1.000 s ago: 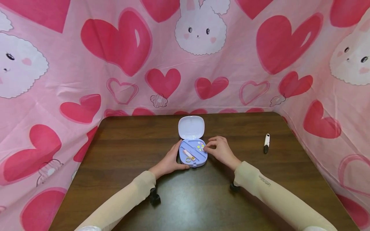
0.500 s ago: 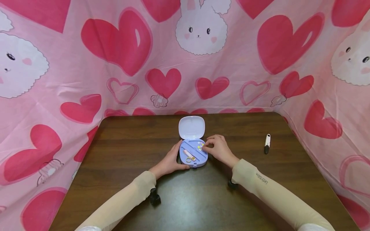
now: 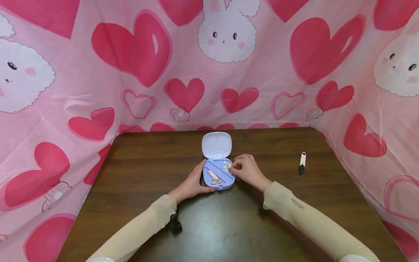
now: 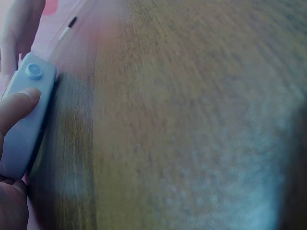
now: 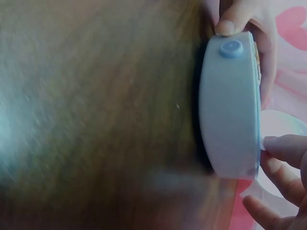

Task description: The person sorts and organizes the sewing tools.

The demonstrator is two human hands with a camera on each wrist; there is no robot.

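A lavender case stands on the table with its white-lined lid raised. My left hand grips it, fingers along the left side and thumb at the front, near the round catch. Inside, a diagonal divider separates a slim pink-and-gold item and a gold ring from several small yellow and white button-like pieces. Over these pieces, at the case's right edge, my right hand pinches with thumb and forefinger. A tiny white bit shows at its fingertips; its exact kind is unclear.
A slim white tool with a black end lies at the right of the brown wooden table. Pink heart-print cloth hangs behind and along both sides. Black camera mounts sit under each wrist.
My right hand has shifted very slightly left over the small pieces, its fingers still pinched, and the forearm has turned a little. My left hand keeps its grip on the case.
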